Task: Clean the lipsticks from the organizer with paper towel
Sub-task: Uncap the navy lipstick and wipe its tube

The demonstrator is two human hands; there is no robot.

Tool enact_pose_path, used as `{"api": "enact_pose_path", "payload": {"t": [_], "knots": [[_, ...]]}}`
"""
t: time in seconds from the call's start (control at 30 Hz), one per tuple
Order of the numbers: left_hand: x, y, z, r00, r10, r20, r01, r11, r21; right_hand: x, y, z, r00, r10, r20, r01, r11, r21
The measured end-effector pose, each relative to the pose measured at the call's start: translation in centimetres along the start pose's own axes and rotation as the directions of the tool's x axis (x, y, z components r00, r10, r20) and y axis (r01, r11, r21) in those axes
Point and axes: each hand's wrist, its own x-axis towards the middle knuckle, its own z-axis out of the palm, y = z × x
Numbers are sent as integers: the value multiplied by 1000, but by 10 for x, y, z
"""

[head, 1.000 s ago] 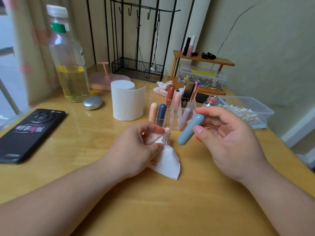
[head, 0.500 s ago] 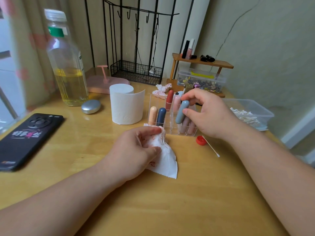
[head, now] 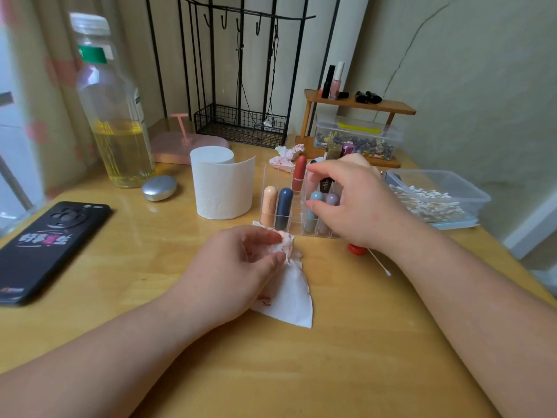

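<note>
A clear acrylic organizer (head: 266, 176) stands mid-table with several lipsticks upright in it: peach (head: 269, 205), navy (head: 284, 206), red (head: 299, 176), light blue (head: 315, 197) and mauve (head: 332, 199). My right hand (head: 361, 206) hovers over the organizer's right side with fingers spread. Its thumb is beside the light blue lipstick, which stands in its slot, and nothing is gripped. My left hand (head: 235, 267) rests on the table in front of the organizer and pinches a stained white paper towel (head: 292, 294).
A paper roll (head: 220, 182), an oil bottle (head: 114, 116), a silver pebble-shaped case (head: 159, 187) and a phone (head: 51, 245) sit to the left. A red cap (head: 357, 248) and a cotton swab (head: 379, 262) lie under my right wrist. A swab box (head: 437, 197), wooden shelf (head: 361, 104) and crumpled tissue (head: 286, 156) are behind.
My right hand carried the light blue lipstick from in front of me to the organizer, set it in a slot and let go. My left hand stayed put with the towel.
</note>
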Motion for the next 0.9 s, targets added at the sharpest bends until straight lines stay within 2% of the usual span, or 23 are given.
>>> {"api": "enact_pose_path", "payload": {"t": [0.1, 0.27, 0.43, 0.57, 0.73, 0.8, 0.9], "knots": [[0, 0, -3, 1000, -7, 26, 4, 993, 116, 7, -9, 6, 1000, -23, -12, 23, 1000, 6], [-1, 3, -7, 993, -15, 116, -28, 933, 360, 23, -24, 14, 991, 16, 136, 1, 993, -118], [-2, 5, -10, 980, 30, 197, -101, 926, 363, 28, -31, 14, 988, 23, 152, 0, 988, -154], [-3, 7, -11, 974, 61, 219, -137, 926, 353, 24, -33, 5, 993, 51, 102, -46, 998, -48], [-5, 9, -15, 969, 51, 242, -136, 928, 348, 4, -35, -21, 989, 67, -135, -45, 986, 162], [-5, 9, -16, 965, 38, 259, -130, 929, 347, -17, -39, -33, 995, 55, -82, -32, 965, 260], [-6, 10, -16, 961, 18, 275, -116, 931, 347, -51, -43, -34, 995, 40, 92, -70, 937, 343]]}}
